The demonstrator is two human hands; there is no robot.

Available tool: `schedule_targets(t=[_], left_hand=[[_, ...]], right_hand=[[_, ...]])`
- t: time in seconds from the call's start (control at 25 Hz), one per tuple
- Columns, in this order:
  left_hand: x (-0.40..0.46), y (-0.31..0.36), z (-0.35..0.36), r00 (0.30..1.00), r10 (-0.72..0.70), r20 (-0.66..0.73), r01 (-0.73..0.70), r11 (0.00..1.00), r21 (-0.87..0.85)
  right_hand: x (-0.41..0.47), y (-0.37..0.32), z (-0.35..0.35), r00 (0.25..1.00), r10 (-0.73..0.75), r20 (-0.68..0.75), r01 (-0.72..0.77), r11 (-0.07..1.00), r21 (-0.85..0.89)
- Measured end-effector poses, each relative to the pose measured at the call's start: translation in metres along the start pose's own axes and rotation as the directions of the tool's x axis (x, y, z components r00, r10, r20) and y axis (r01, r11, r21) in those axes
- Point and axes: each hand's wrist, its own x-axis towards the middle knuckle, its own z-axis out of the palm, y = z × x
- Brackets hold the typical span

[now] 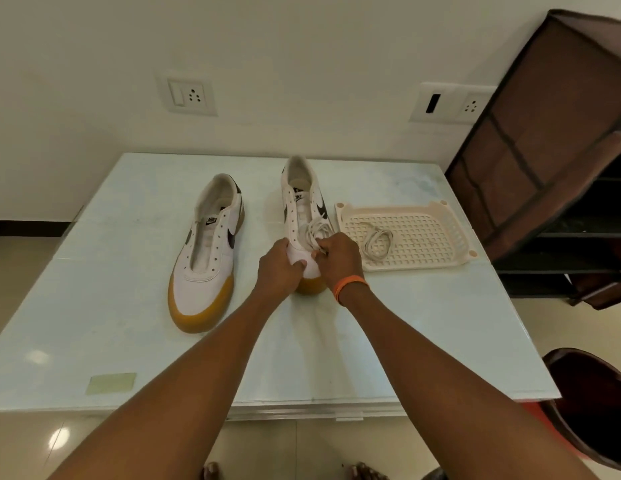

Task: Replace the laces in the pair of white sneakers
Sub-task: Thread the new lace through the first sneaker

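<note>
Two white sneakers with tan soles and dark swooshes stand on the pale table (129,323), toes toward me. The left sneaker (208,251) has bare eyelets and no lace. My left hand (279,268) grips the toe of the right sneaker (302,209). My right hand (337,259), with an orange band at the wrist, pinches a bunched white lace (312,232) lying over that shoe's lower eyelets. A second white lace (376,242) lies coiled in the cream tray (427,237) to the right of the shoe.
The table stands against a white wall with two socket plates (189,95). A brown fabric shoe rack (551,133) stands at the right. A dark round stool (593,403) sits near the table's front right corner. A pale sticker (111,382) marks the table's front left.
</note>
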Motion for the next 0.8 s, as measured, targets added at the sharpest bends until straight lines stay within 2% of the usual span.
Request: schedule_targets(t=[0.2,0.44,0.6,0.72,0.8], left_hand=[[-0.06,-0.003,-0.009,0.999,-0.005,0.035,0.002,0.997,0.078],[-0.149,-0.021,-0.016,0.991,-0.052,0.126,0.034,0.99,0.139],[-0.169,-0.027,-0.018,0.983,-0.055,0.177,0.009,0.968,0.25],[-0.165,-0.012,-0.027,0.989,0.086,0.121,-0.118,0.95,0.29],[-0.156,0.006,-0.036,0.957,0.224,0.186,-0.269,0.922,0.277]], right_hand=[[-0.06,-0.007,-0.015,0.997,-0.022,0.076,0.021,1.0,0.021],[-0.155,-0.007,-0.021,0.989,-0.051,0.137,0.057,0.998,-0.037],[-0.18,-0.003,-0.029,0.986,-0.046,0.162,0.053,0.998,-0.04],[-0.168,-0.012,-0.051,0.982,-0.08,0.171,0.089,0.995,-0.045],[-0.155,-0.02,-0.072,0.957,-0.125,0.263,0.089,0.985,0.146]])
